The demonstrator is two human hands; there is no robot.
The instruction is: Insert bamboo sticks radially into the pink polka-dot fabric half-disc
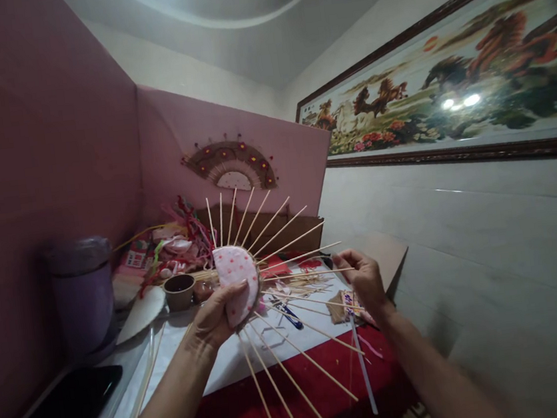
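Note:
My left hand (220,313) grips a fan frame by its half-round base (236,274), padded in white cloth with pink dots. The thumb lies on the front of the cloth; the other fingers are hidden behind. Thin bamboo sticks (287,240) spread from the curved edge upward, to the right and downward. At the right-hand stick tips, my right hand (361,277) is closed in a pinch. One stick end crosses in front of its fingers, and a thin dark strand seems to run left from them. What the fingertips hold is not clear.
A finished fan (233,164) is mounted on the pink panel behind. On the table are blue-handled scissors (291,316), loose sticks (307,287), a brown cup (180,290), a glue stick (363,367), ribbon scraps (181,240) and a dark phone (55,415). A lilac tumbler (83,298) stands left.

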